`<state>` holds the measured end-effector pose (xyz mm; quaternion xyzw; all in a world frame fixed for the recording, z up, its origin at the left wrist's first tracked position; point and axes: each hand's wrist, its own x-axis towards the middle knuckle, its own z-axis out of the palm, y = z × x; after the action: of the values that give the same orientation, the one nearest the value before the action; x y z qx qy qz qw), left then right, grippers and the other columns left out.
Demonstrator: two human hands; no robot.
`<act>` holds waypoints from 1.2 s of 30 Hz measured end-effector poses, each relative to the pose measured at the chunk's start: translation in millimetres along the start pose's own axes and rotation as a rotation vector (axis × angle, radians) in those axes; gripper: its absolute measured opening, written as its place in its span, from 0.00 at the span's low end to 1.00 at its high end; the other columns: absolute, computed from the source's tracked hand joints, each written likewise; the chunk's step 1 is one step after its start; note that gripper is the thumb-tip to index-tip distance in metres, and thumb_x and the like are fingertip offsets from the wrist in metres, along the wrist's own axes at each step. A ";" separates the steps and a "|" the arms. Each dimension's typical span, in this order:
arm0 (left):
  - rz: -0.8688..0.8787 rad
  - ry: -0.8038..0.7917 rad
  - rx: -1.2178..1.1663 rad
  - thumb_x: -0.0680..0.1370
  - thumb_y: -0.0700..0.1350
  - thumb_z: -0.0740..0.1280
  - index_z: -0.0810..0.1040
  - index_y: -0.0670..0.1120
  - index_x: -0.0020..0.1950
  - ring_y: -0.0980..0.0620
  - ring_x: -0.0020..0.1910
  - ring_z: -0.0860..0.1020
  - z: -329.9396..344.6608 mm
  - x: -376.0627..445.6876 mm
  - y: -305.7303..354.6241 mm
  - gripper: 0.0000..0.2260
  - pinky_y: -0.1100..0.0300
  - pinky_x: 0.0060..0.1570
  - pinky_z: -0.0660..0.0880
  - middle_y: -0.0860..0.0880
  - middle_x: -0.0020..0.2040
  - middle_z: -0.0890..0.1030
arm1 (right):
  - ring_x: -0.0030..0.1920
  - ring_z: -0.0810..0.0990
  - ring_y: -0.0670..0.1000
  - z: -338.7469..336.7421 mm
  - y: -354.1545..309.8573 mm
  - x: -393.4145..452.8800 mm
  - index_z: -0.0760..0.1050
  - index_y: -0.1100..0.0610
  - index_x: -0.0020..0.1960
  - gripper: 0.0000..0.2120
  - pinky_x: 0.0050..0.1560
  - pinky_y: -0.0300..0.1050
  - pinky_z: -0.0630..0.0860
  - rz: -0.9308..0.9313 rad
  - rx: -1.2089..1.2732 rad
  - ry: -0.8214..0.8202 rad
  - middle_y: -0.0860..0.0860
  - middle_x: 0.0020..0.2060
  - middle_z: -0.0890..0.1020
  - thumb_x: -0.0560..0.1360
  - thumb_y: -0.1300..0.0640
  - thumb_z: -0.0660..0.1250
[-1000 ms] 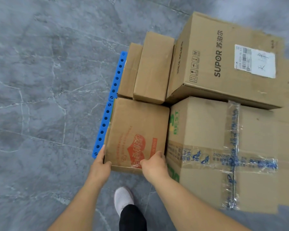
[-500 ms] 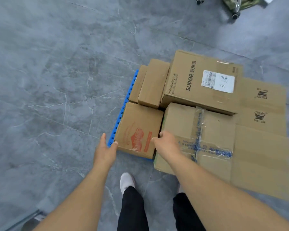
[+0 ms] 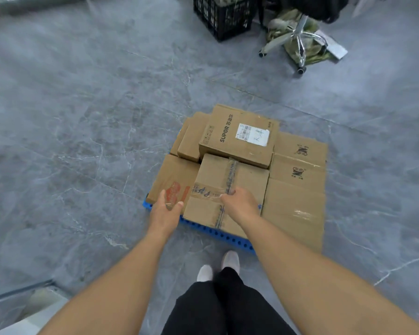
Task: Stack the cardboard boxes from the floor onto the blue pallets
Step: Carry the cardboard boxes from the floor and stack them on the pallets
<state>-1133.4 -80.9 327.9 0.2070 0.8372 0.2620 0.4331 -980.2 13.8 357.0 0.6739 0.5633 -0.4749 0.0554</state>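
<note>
On the floor: grey marbled floor (image 3: 82,141) fills most of the view, with the load low and right of centre.
Blue pallet (image 3: 228,234): lies flat on the floor under the boxes; only its near edge with round holes and its left corner show.
Stack of boxes: cardboard boxes sit packed side to side on the pallet, touching one another.
SUPOR box (image 3: 237,139): the highest one, at the back, white label on top, its near edge over the taped box.
Taped box (image 3: 228,189): front centre, clear tape crossing its top.
Plain box (image 3: 295,211): front right, beside the taped box, with two logo-printed boxes behind it.
Red-printed box (image 3: 173,180): front left corner of the pallet, lower than the taped box, red print at its near end.
Arms: both bare forearms reach forward and down from the bottom edge, nearly straight.
Right hand (image 3: 240,201): palm down on the taped box where the tapes cross, fingers bent over the top; it presses or rests there without lifting anything.
Left hand (image 3: 166,211): fingers loosely spread, thumb out, over the near end of the red-printed box; whether it touches I cannot tell, and it holds nothing.
Shoes (image 3: 230,261): two light ones near the pallet edge, below black trousers.
</note>
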 end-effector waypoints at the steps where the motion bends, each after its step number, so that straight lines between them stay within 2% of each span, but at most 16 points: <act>1: 0.017 -0.002 -0.019 0.77 0.48 0.64 0.55 0.48 0.76 0.48 0.71 0.64 6.4 -8.7 7.0 0.30 0.53 0.68 0.62 0.47 0.73 0.65 | 0.32 0.69 0.49 -6.5 4.5 -6.4 0.66 0.54 0.35 0.11 0.28 0.43 0.60 0.005 0.011 0.014 0.49 0.32 0.70 0.75 0.52 0.61; 4: 0.085 -0.043 -0.042 0.77 0.49 0.64 0.54 0.46 0.76 0.48 0.73 0.61 23.4 -27.2 26.8 0.31 0.49 0.71 0.59 0.47 0.75 0.61 | 0.35 0.70 0.50 -25.7 15.4 -21.8 0.69 0.55 0.39 0.10 0.28 0.43 0.60 0.006 0.025 0.062 0.50 0.36 0.72 0.75 0.50 0.60; 7: 0.082 -0.077 -0.027 0.76 0.52 0.64 0.54 0.46 0.76 0.47 0.73 0.59 37.8 -40.2 44.6 0.32 0.47 0.71 0.59 0.45 0.75 0.59 | 0.41 0.75 0.52 -43.8 25.8 -36.0 0.70 0.54 0.40 0.11 0.35 0.44 0.69 0.001 0.016 0.097 0.50 0.40 0.75 0.76 0.47 0.60; 10: 0.138 -0.042 0.061 0.76 0.55 0.64 0.59 0.48 0.74 0.45 0.72 0.61 48.2 -54.5 60.3 0.30 0.48 0.69 0.60 0.45 0.73 0.63 | 0.42 0.75 0.50 -60.6 36.3 -44.5 0.74 0.56 0.49 0.12 0.42 0.46 0.72 0.009 0.026 0.135 0.48 0.39 0.74 0.76 0.48 0.60; 12: 0.185 -0.021 0.078 0.76 0.54 0.63 0.61 0.48 0.73 0.46 0.70 0.63 54.2 -62.3 71.3 0.28 0.48 0.67 0.61 0.45 0.71 0.65 | 0.40 0.75 0.50 -73.4 41.4 -44.8 0.74 0.58 0.47 0.12 0.41 0.46 0.72 0.001 0.019 0.153 0.48 0.39 0.75 0.76 0.49 0.60; 14: 0.203 -0.030 0.046 0.77 0.54 0.63 0.58 0.48 0.75 0.46 0.71 0.62 62.7 -69.5 82.9 0.29 0.49 0.68 0.60 0.46 0.73 0.61 | 0.41 0.75 0.50 -88.2 46.6 -43.3 0.73 0.56 0.43 0.10 0.41 0.45 0.72 -0.024 0.032 0.151 0.49 0.41 0.76 0.75 0.50 0.60; 18: 0.203 -0.012 0.024 0.77 0.54 0.62 0.52 0.51 0.76 0.47 0.73 0.58 89.7 -87.7 111.1 0.31 0.48 0.69 0.59 0.49 0.76 0.55 | 0.44 0.74 0.53 -125.6 62.3 -36.2 0.71 0.54 0.49 0.10 0.38 0.43 0.67 -0.077 -0.007 0.152 0.51 0.45 0.74 0.74 0.48 0.59; 22: 0.185 0.090 0.039 0.77 0.56 0.61 0.53 0.52 0.76 0.47 0.74 0.54 129.2 -107.5 137.3 0.31 0.47 0.69 0.56 0.48 0.76 0.56 | 0.38 0.71 0.53 -175.2 83.5 -26.1 0.67 0.53 0.42 0.08 0.29 0.41 0.60 -0.180 -0.081 0.179 0.50 0.39 0.72 0.72 0.48 0.59; 27: 0.057 0.227 -0.084 0.76 0.56 0.63 0.54 0.51 0.76 0.46 0.74 0.55 169.0 -134.3 126.8 0.31 0.47 0.70 0.56 0.47 0.76 0.57 | 0.39 0.71 0.53 -207.2 100.6 -15.8 0.67 0.54 0.42 0.08 0.29 0.42 0.60 -0.298 -0.186 0.103 0.52 0.41 0.71 0.72 0.50 0.60; 29: 0.008 0.277 -0.151 0.76 0.56 0.63 0.54 0.50 0.76 0.47 0.74 0.55 175.9 -146.6 112.7 0.32 0.47 0.71 0.57 0.48 0.76 0.56 | 0.40 0.72 0.53 -203.2 103.9 -18.8 0.68 0.55 0.42 0.08 0.31 0.42 0.64 -0.350 -0.246 0.051 0.53 0.43 0.73 0.73 0.50 0.59; 32: -0.063 0.358 -0.234 0.76 0.56 0.63 0.53 0.50 0.76 0.47 0.74 0.56 178.2 -169.4 85.0 0.33 0.47 0.70 0.59 0.47 0.76 0.55 | 0.44 0.75 0.52 -183.5 109.7 -30.7 0.74 0.58 0.54 0.14 0.41 0.44 0.70 -0.422 -0.293 -0.069 0.52 0.48 0.76 0.76 0.50 0.59; 33: -0.079 0.386 -0.262 0.76 0.56 0.63 0.53 0.50 0.76 0.47 0.74 0.56 178.2 -178.1 75.6 0.33 0.48 0.70 0.59 0.47 0.76 0.55 | 0.43 0.73 0.50 -175.9 111.6 -34.8 0.74 0.58 0.54 0.13 0.42 0.43 0.70 -0.432 -0.283 -0.119 0.51 0.46 0.76 0.76 0.50 0.59; 35: -0.119 0.439 -0.314 0.76 0.57 0.63 0.54 0.50 0.76 0.49 0.75 0.55 178.1 -195.2 54.4 0.32 0.50 0.70 0.58 0.48 0.77 0.54 | 0.37 0.71 0.47 -159.2 114.5 -42.5 0.72 0.55 0.44 0.09 0.39 0.42 0.69 -0.439 -0.295 -0.171 0.47 0.37 0.73 0.77 0.51 0.59; 36: -0.143 0.464 -0.330 0.76 0.57 0.63 0.55 0.50 0.76 0.50 0.75 0.54 178.0 -203.6 43.0 0.32 0.51 0.70 0.57 0.48 0.77 0.54 | 0.35 0.71 0.47 -149.9 116.0 -47.1 0.70 0.55 0.40 0.09 0.37 0.42 0.69 -0.448 -0.309 -0.181 0.46 0.34 0.72 0.76 0.51 0.58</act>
<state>-870.0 -118.1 393.3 0.0088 0.8723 0.4039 0.2753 -795.4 30.3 418.1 0.4710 0.7566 -0.4421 0.1011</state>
